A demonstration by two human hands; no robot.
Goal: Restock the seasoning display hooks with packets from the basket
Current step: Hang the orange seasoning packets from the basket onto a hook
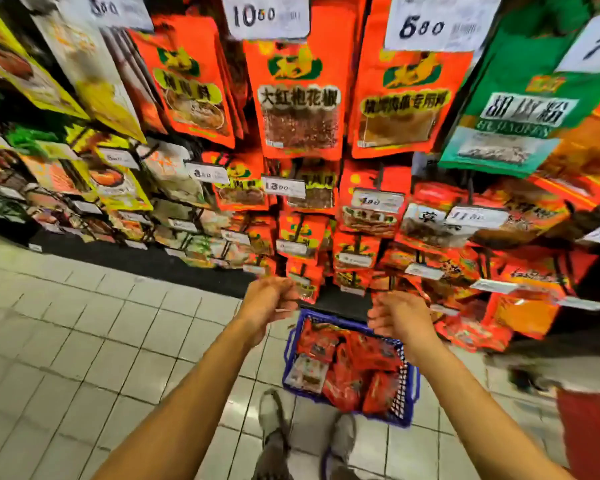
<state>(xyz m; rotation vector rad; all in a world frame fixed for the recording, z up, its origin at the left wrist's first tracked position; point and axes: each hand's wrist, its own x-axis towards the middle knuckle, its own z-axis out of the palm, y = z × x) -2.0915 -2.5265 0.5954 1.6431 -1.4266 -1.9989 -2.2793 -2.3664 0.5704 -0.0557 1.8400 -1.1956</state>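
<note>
Below, the basket (409, 393) of packets (347, 368) sits under both hands — left hand (269, 299), right hand (400, 315) curled, empty.

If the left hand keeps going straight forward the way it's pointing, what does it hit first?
Probably the small red seasoning packets hanging on the lowest hooks, right ahead of the left hand. The frame is blurred and depth is unclear, so they may already be touching.

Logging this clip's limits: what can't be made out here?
Head view only:
- Left hand: motion blur hides whether it holds anything.
- Right hand: fingers turned away, grip unreadable.
- Lower price tags: too small, blurred.
- Basket: right forearm covers its right rim.
</note>
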